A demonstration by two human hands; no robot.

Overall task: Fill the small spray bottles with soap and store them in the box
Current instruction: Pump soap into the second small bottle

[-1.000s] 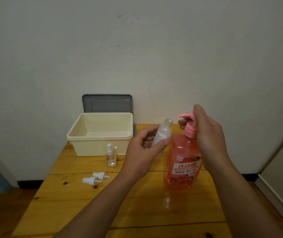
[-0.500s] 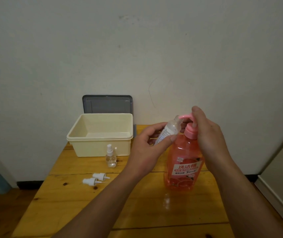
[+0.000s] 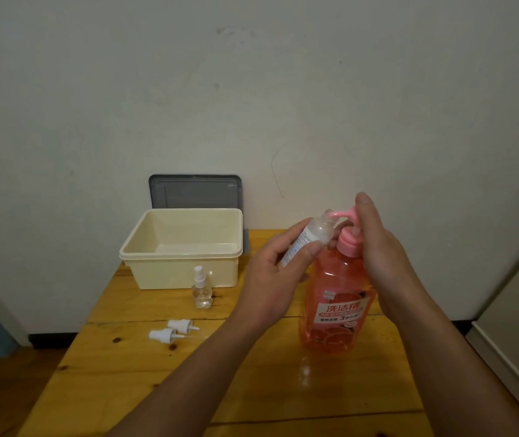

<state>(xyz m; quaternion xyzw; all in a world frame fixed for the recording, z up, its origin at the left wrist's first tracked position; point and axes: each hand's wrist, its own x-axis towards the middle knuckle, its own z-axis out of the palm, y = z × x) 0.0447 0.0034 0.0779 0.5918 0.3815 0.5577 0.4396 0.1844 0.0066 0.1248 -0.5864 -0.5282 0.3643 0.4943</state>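
My left hand grips a small clear bottle without a cap, tilted so its mouth meets the spout of the pink pump. That pump tops a big orange soap bottle standing on the wooden table. My right hand wraps the pump head, thumb on top. A second small spray bottle, cap on, stands in front of the cream box, which is open and looks bare inside.
Two loose white spray caps lie on the table left of my forearm. A grey lid leans against the wall behind the box. A wet smear shines in front of the soap bottle.
My left hand has tilted the small bottle and brought its mouth right up to the pump spout. My right hand stays on the pump head.
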